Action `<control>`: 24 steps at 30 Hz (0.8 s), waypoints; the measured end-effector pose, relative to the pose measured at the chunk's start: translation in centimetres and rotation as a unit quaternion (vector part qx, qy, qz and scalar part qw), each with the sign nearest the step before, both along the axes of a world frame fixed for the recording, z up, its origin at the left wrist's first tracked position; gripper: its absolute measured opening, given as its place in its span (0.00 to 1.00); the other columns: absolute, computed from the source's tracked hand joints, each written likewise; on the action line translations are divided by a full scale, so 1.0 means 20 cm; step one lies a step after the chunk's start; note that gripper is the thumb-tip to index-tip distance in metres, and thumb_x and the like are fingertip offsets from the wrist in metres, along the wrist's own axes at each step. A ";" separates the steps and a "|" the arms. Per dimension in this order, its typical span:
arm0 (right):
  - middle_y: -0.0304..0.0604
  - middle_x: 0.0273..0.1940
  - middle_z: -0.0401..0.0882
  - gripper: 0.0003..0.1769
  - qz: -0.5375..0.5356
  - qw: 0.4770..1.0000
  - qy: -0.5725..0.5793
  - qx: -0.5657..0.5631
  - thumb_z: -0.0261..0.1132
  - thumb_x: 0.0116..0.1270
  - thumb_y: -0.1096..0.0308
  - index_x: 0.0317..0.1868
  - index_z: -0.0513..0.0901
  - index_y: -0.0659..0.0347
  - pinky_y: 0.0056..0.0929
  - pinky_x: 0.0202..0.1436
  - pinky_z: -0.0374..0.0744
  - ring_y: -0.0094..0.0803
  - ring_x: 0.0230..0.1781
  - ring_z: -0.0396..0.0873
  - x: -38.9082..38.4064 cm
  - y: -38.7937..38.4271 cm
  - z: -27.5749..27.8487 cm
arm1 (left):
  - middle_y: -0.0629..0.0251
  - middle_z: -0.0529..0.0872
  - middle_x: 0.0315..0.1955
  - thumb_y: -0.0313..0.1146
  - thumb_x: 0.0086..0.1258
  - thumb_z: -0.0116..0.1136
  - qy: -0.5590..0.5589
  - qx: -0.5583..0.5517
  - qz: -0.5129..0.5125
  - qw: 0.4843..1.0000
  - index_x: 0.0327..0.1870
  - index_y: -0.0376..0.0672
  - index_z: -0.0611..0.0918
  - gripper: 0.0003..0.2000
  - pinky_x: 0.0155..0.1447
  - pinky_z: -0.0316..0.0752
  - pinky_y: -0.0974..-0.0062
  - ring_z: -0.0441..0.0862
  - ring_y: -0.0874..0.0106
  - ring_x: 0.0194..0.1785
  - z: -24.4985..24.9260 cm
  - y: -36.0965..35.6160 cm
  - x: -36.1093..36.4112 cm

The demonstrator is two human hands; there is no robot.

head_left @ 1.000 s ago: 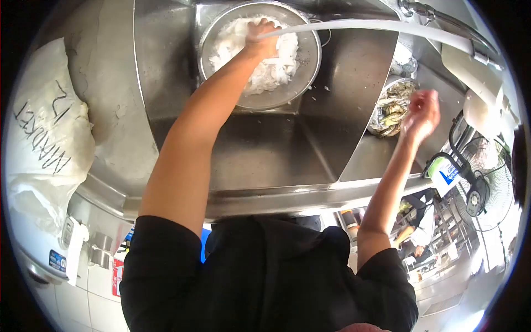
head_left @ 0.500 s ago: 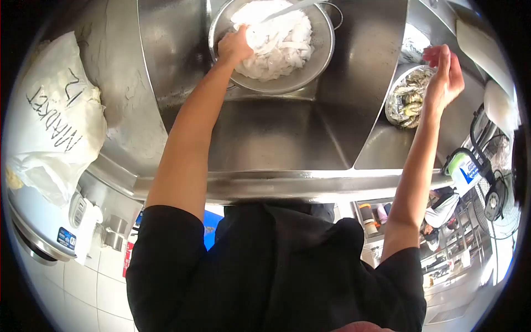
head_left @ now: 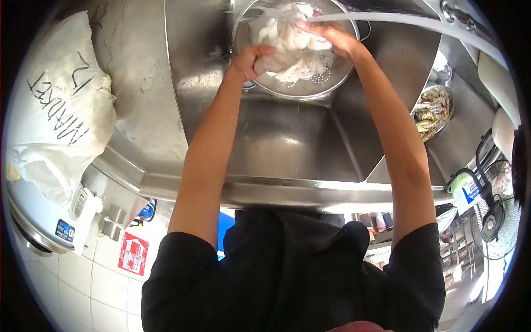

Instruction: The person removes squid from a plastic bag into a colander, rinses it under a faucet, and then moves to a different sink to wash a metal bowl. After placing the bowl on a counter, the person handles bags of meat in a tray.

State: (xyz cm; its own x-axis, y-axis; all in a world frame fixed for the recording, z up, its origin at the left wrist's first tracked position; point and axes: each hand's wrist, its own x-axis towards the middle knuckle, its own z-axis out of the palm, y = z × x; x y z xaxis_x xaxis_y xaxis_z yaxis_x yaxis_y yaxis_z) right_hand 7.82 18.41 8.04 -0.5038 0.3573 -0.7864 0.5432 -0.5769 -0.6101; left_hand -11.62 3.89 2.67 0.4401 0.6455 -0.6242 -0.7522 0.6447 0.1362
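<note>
A round metal colander (head_left: 276, 92) in the steel sink holds a heap of white, wet strips (head_left: 293, 52); what they are made of I cannot make out. My left hand (head_left: 251, 61) curls round the heap's left side. My right hand (head_left: 334, 37) grips it at the upper right. Between the two hands the strips are bunched together, and bare holes of the colander show below them. A pale hose or water stream (head_left: 398, 19) comes in from the upper right and ends near my right hand.
At the right, a bowl (head_left: 434, 110) holds greyish-yellow pieces. A white bag marked "MARKET 12" (head_left: 66, 99) stands at the left above a scale (head_left: 55, 221). The sink's front rim (head_left: 276, 191) crosses below my forearms. A fan (head_left: 494, 221) is at the far right.
My right hand has moved left from beside the bowl into the colander and taken hold of the strips. The strips are now gathered between both hands.
</note>
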 end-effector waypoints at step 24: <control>0.46 0.44 0.79 0.33 0.041 0.989 0.053 0.132 0.77 0.44 0.63 0.49 0.75 0.68 0.31 0.52 0.74 0.35 0.46 0.77 0.00 0.12 -0.15 | 0.52 0.80 0.46 0.54 0.33 0.73 0.614 0.171 -0.341 0.691 0.51 0.37 0.76 0.41 0.51 0.73 0.66 0.79 0.60 0.49 0.04 0.27 0.25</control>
State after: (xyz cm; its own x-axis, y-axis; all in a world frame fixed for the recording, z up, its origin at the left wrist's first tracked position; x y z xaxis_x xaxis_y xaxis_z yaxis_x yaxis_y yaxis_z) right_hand 7.83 20.74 4.96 -0.6150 0.4975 -0.6118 0.5062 -0.3457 -0.7901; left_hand -6.68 9.39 3.41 -0.0123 0.7515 -0.6597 0.5279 0.5651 0.6340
